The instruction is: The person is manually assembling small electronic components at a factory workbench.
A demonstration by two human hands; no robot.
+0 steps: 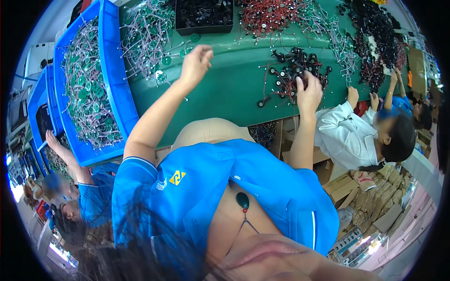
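My left hand (196,65) is raised over the green work surface (206,100), beside small green discs with pale wires (145,42). Its fingers are loosely bent and a little apart, and nothing shows in them. At the right, my right hand (309,96) is at the near edge of a heap of small round black parts with red wires (293,70). Its thumb and fingertips close around one of the black parts, partly hidden by the fingers. A single black part (264,101) lies at the heap's near left side.
A blue tray (112,70) full of wired green discs stands at left. At the back are a black box (204,29) of dark parts and a red-wired pile (267,21). Co-workers sit on both sides; one in a white top (347,133) works close at right.
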